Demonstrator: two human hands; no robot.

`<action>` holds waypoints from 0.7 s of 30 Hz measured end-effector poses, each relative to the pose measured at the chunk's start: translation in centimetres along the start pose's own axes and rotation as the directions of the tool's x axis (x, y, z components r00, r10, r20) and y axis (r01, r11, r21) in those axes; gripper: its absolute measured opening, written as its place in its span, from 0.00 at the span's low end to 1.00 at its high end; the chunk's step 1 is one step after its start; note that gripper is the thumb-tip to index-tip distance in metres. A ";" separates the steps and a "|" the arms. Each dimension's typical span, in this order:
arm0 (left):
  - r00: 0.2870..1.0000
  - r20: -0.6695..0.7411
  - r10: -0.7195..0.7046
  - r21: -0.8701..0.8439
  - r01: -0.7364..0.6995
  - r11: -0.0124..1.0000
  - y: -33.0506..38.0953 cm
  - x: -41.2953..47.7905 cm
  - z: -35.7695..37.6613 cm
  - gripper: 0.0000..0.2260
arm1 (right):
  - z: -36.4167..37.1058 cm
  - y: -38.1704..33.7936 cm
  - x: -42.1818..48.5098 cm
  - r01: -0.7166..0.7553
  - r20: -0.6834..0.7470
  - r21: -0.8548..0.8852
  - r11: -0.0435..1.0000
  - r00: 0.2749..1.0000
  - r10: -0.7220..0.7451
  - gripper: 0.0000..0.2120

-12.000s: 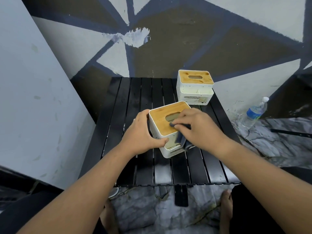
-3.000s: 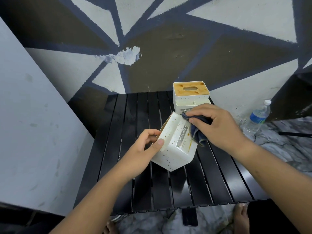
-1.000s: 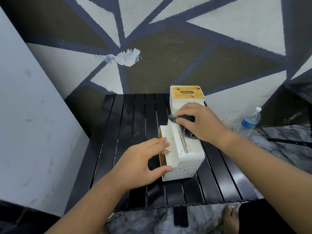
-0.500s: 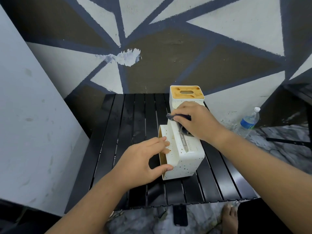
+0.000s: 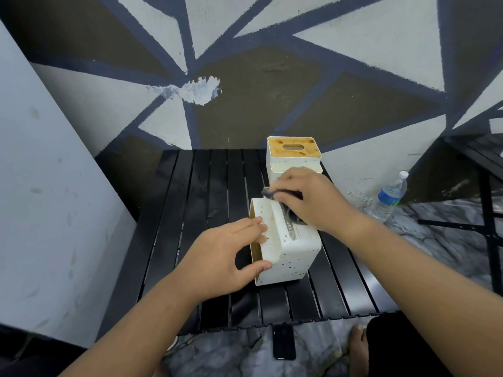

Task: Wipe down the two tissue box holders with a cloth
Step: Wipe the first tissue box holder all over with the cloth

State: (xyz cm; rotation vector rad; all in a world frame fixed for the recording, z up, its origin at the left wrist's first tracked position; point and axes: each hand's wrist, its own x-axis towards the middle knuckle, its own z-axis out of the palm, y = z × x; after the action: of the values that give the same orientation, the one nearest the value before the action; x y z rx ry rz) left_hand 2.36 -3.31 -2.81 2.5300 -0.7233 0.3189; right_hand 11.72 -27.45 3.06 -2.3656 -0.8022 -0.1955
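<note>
Since half a second ago, the right hand (image 5: 313, 202) has slid the dark cloth (image 5: 283, 193) slightly farther along the near tissue box holder (image 5: 288, 254), which lies on its side mid-table (image 5: 206, 186). Its fingers clench the cloth. Left hand (image 5: 220, 254) grips the holder's left end, thumb near, fingers on top. Far holder (image 5: 292, 156) stands upright behind, seemingly untouched. A water bottle (image 5: 389, 197) stands on the floor at right.

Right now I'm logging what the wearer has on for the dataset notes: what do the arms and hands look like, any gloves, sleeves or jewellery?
Both are bare: the left hand and right hand wear no gloves, and no rings, watch or wristband show. No sleeves reach the visible forearms.
</note>
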 end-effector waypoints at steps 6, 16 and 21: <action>1.000 -0.015 -0.007 0.032 0.008 0.999 0.1 0.0 0.1 0.21 | 0.1 -0.4 2.9 -0.190 0.030 0.102 0.977 0.982 0.188 0.09; 0.999 -0.028 -0.023 0.063 0.025 0.998 0.3 0.1 0.1 0.23 | -0.2 -1.9 -8.8 0.049 -0.089 0.013 0.999 0.995 -0.047 0.09; 0.999 0.023 -0.024 0.025 0.023 0.999 0.2 0.2 -0.3 0.20 | -0.4 -0.6 -5.9 0.008 -0.056 0.062 0.998 0.998 -0.004 0.09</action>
State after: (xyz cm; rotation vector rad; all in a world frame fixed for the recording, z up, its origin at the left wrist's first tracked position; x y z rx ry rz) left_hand 2.36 -3.41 -2.42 2.5675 -0.7021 0.2933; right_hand 6.66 -30.31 1.80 -2.2896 -0.7777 -0.2351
